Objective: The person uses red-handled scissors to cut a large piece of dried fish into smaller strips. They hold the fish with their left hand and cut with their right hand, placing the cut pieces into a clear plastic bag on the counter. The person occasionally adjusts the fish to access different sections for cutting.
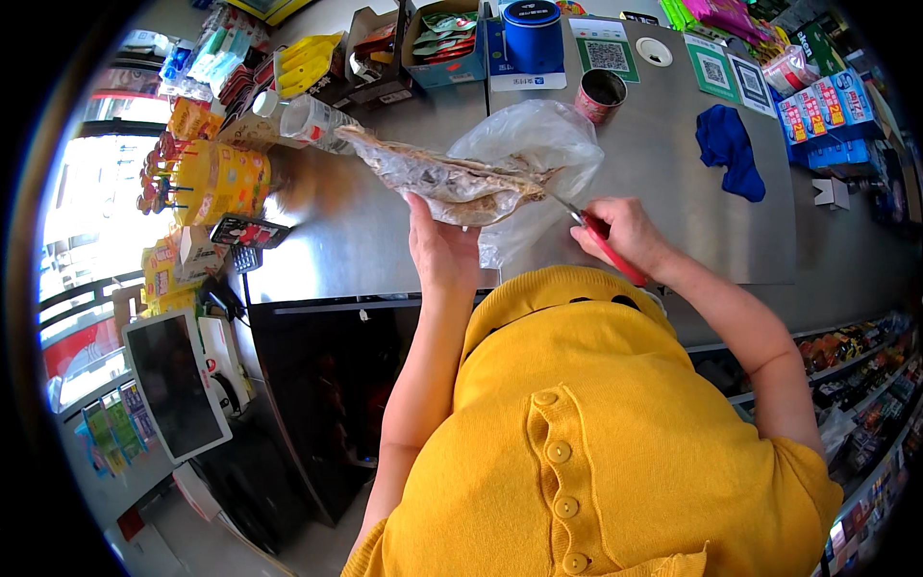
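Note:
My left hand (445, 248) holds up a long dried fish (433, 183), gripping it from below near its middle. The fish is brownish and pale and lies slantwise over the counter. In my right hand (623, 234) is a pair of scissors (606, 244) with red handles. Their metal tips point left and reach the fish's right end; whether the blades are apart cannot be seen. Behind and under the fish spreads a crumpled clear plastic bag (548, 127) on the metal counter (654, 159).
At the back stand a blue canister (533, 38), a pink open tin (600, 94) and boxes of packets (444, 48). A clear plastic jar (310, 123) is left of the fish. A blue cloth (729, 152) lies at right. A tablet screen (175, 385) stands at lower left.

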The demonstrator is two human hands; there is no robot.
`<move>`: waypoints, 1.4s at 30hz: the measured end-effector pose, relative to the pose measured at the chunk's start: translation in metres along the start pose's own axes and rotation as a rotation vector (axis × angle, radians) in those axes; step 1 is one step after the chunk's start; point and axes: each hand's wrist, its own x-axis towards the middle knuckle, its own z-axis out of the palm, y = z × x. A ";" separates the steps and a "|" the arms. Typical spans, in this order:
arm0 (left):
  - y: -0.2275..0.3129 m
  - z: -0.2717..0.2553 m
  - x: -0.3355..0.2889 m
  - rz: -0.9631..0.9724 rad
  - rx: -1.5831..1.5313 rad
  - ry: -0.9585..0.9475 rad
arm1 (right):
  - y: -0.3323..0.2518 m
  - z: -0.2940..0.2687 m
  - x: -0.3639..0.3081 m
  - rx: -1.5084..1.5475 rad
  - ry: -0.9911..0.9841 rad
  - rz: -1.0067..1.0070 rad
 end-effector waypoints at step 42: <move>-0.004 -0.008 0.034 0.156 -0.026 0.132 | -0.039 0.021 0.009 0.221 -0.172 0.119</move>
